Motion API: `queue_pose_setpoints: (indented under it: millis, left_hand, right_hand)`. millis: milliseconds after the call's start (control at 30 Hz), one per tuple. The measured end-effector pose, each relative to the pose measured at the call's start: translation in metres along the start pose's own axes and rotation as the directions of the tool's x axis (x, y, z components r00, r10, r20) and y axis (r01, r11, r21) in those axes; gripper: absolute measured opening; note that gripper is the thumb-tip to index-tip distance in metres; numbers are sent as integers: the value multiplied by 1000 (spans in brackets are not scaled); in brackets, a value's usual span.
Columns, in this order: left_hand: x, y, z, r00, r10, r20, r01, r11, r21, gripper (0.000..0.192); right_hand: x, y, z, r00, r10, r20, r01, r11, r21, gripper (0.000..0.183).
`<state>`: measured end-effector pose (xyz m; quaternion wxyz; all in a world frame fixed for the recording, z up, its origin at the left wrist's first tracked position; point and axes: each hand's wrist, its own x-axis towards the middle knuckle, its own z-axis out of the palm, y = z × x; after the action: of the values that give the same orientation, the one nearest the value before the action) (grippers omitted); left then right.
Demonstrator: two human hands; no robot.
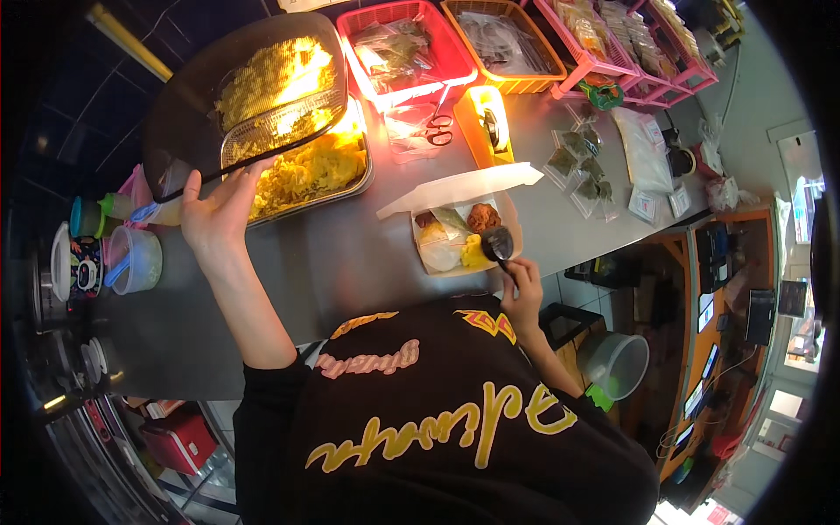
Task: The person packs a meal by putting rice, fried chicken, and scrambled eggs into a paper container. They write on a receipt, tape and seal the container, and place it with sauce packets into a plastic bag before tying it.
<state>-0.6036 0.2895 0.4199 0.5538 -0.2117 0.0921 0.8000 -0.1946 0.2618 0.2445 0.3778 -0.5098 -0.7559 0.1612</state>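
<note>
My left hand grips the lower rim of a dark mesh food cover, tilted up over a metal tray. Yellow food like scrambled egg lies in the tray, brightly lit. In my right hand is a black serving spoon, its bowl over the right side of an open paper meal box. Inside the box I see a white rice mound, a yellow egg portion, a browned fried piece and a small clear packet. The box's lid stands raised at the back.
Behind the box are scissors, a yellow tape dispenser, a pink basket and an orange basket of packets. Loose green packets lie to the right. Plastic tubs stand at the left of the metal counter.
</note>
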Motion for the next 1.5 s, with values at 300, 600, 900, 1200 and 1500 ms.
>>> queue_pose_setpoints:
  millis: [300,600,900,1200,1500]
  left_hand:
    - [-15,2,9,991,-47,124,45,999,20,77]
    - [-19,23,11,960,-163,228,146,985,88,86]
    - [-7,35,8,876,-294,383,151,920,361,85]
    - [1,49,31,844,-405,352,188,838,512,87]
    - [1,57,35,843,-404,354,139,801,583,87]
  right_hand:
    - [14,-2,-26,954,110,279,-129,990,52,18]
    - [46,-23,-38,949,22,315,-21,1000,-7,18]
    - [163,-162,49,725,-527,442,403,846,349,24]
    - [251,-168,296,400,-422,814,465,859,216,25]
    - [216,-193,306,264,-510,819,459,813,358,25]
